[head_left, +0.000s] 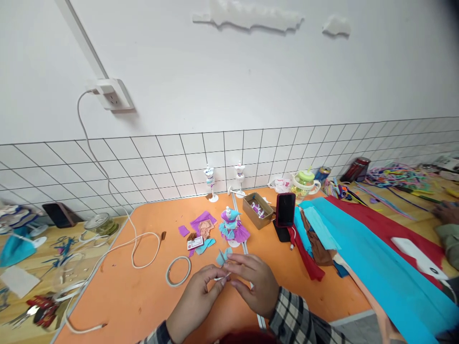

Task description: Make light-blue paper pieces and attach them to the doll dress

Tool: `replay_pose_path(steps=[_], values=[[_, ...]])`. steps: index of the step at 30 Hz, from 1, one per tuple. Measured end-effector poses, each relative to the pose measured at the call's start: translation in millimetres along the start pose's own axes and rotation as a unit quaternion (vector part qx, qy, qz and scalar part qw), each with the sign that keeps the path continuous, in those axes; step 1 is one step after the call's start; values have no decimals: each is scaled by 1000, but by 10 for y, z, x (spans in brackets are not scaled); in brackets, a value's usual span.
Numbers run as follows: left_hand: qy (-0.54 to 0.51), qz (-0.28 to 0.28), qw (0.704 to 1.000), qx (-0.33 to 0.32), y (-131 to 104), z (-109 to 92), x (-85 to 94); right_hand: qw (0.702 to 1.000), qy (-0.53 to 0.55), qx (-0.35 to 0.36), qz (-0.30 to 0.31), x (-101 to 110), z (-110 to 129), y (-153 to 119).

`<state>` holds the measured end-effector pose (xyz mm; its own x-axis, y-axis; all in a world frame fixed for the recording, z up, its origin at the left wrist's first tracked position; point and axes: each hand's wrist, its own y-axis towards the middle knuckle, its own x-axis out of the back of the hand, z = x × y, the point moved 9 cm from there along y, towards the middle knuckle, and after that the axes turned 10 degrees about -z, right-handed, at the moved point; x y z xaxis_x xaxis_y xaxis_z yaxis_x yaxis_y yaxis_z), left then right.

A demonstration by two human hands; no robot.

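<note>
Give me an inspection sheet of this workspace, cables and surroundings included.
Surface: orange table, pale seam.
Job's things: thin whitish item, too small to identify; light blue scrap; small mannequin dressed in purple and blue.
Clutter: purple scrap, white ring, brown box, phone.
Grip: left hand pinches the thin whitish item; right hand beside it, contact unclear.
Cables: white cable from the wall socket, looping across the table's left side.
Surroundings: white wall, tiled below; another person's hand at far right.

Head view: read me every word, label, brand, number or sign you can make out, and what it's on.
No text can be read.
White card on the orange tabletop: print too small.
Blue can: markings blurred.
Dark red can: markings blurred.
Pink-and-white wrapper: lettering or pattern, cannot tell.
</note>
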<state>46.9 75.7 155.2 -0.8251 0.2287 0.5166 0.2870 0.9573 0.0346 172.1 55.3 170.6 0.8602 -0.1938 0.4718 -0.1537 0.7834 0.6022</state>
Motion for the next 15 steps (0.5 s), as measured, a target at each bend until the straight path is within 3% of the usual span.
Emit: replay_pose_path(steps=[2,7,11,15], values=[[7,11,1000,-2,-10,-20,-23,999,-3,33,30,-58,55,10],[32,12,999,-1,-26,52,-58,997,-62,6,37,-167,-61,-25],[126,-12,991,-48,-27,138,-71,987,-142,-10,75,-267,-151,-80],[220,-39,970,-100,-34,137,-67,978,-167,-75,96,-272,-265,-97]])
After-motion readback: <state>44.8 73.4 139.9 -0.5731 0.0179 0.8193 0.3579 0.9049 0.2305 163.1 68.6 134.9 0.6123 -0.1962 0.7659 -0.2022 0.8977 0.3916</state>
